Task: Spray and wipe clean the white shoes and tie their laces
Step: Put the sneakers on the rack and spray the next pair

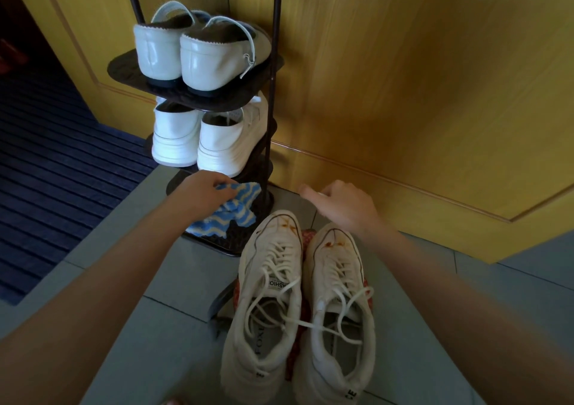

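Observation:
Two white sneakers stand side by side on a red patterned stool, toes pointing away from me: the left shoe [267, 305] and the right shoe [338, 311]. Both have brown stains on the toes and loose, untied laces [313, 324]. My left hand [205, 193] grips a blue and white striped cloth [233, 212] that lies on the lowest shelf of the shoe rack. My right hand [341, 205] hovers just beyond the right shoe's toe, fingers apart and empty. No spray bottle is in view.
A dark metal shoe rack [270, 100] stands ahead, with cream loafers [198, 53] on top and white sneakers [202, 140] below. Yellow wooden doors [419, 93] close the back and right. A dark blue ribbed mat [56, 171] lies left. The floor is grey tile [161, 327].

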Available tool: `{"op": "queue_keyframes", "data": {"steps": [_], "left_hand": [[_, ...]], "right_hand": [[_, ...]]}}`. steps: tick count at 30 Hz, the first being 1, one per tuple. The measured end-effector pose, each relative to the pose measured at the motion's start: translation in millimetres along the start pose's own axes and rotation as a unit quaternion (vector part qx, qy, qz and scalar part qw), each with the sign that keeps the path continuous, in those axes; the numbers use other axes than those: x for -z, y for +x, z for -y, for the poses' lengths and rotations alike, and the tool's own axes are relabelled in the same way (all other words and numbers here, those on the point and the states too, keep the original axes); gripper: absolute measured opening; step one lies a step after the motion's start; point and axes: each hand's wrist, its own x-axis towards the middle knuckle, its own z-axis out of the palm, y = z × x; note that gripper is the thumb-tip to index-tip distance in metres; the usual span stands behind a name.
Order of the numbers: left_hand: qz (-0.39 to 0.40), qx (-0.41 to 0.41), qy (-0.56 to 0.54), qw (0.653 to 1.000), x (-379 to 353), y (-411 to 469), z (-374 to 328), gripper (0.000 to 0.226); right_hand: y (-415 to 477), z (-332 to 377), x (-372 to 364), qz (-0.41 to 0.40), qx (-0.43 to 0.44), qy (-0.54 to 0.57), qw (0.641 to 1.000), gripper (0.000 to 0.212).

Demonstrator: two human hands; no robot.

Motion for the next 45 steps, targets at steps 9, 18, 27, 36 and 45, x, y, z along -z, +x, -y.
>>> {"op": "queue_keyframes", "data": {"steps": [9,18,27,36,45], "left_hand": [[0.005,-0.015,-0.003,1.000,-5,1,-4,0.030],[0.011,-0.020,-0.014,1.000,-10,3,-8,0.027],[0.006,-0.036,-0.038,0.999,-12,4,-10,0.027],[-0.015,-0.100,-0.049,0.994,-24,-5,-39,0.024],[0.067,-0.184,0.002,0.981,-79,-9,-135,0.025]], "right_hand": [[-4,-3,-9,-0.019,0.000,0.091,0.996,0.063],[8,15,-13,-0.004,-0.009,0.087,0.996,0.054],[-4,0,0,0.038,-0.087,0.307,0.947,0.059],[-55,-85,15,-0.033,-0.069,0.429,0.900,0.019],[-100,-167,-7,-0.122,-0.085,0.399,0.905,0.020]]}}
